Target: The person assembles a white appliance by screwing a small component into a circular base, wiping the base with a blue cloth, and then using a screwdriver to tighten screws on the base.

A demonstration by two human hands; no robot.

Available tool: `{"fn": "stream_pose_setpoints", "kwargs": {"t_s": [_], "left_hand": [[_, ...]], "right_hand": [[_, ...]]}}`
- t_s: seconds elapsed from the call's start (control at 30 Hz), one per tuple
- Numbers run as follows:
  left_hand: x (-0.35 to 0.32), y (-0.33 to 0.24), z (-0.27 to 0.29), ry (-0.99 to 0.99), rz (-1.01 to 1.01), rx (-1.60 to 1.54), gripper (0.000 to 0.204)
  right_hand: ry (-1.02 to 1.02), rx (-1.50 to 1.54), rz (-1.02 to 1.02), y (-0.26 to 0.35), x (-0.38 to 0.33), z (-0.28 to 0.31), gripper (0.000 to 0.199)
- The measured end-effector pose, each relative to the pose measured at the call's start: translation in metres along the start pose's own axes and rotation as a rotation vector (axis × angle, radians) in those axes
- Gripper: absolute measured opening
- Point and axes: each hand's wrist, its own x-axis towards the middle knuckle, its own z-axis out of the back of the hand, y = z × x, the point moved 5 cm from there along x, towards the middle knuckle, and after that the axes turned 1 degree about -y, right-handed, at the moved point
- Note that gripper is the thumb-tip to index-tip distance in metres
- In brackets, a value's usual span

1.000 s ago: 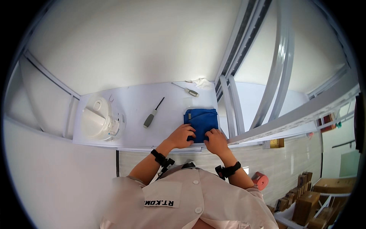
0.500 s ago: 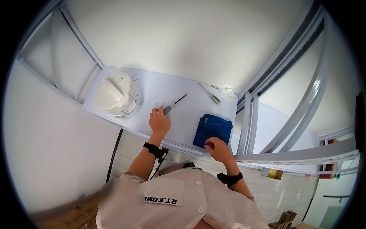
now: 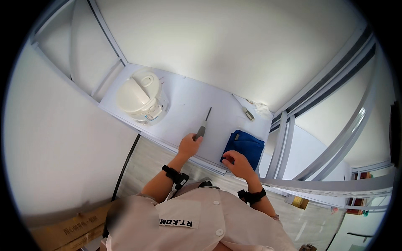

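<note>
My left hand point(image 3: 189, 146) is closed around the lower end of a screwdriver point(image 3: 201, 130) with a grey handle and a dark shaft. Its tip points toward the back wall, low over the white tabletop point(image 3: 180, 131). At the near left edge of a folded blue cloth point(image 3: 247, 144), my right hand point(image 3: 237, 163) hovers with loosely bent fingers. Thumb and forefinger are apart, and nothing shows between them. Whether the fingers touch the cloth is hard to tell.
A white lidded rice cooker point(image 3: 142, 97) stands at the table's left end. Toward the back right lie another grey-handled screwdriver point(image 3: 248, 114) and a crumpled white cloth point(image 3: 262, 109). Pale metal framing point(image 3: 281, 144) borders the right side. A cardboard box point(image 3: 73, 228) is at lower left.
My left hand has taken a fuller hold of the screwdriver, which has moved right and swung more upright in the picture. The right hand stays by the blue cloth; the whole view has shifted slightly.
</note>
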Motion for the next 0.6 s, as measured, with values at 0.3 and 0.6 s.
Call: {"fn": "stream_pose_setpoints", "kwargs": {"t_s": [0.3,0.6], "left_hand": [[-0.042,-0.003,0.050,0.342,0.062,-0.205,0.045],[-0.060,-0.013,0.149,0.568,-0.051,-0.339,0.039]], "right_hand": [[-0.047,0.080,0.043,0.030,0.047,-0.050,0.068],[-0.269,-0.456,0.443,0.107,0.094,-0.102,0.039]]}}
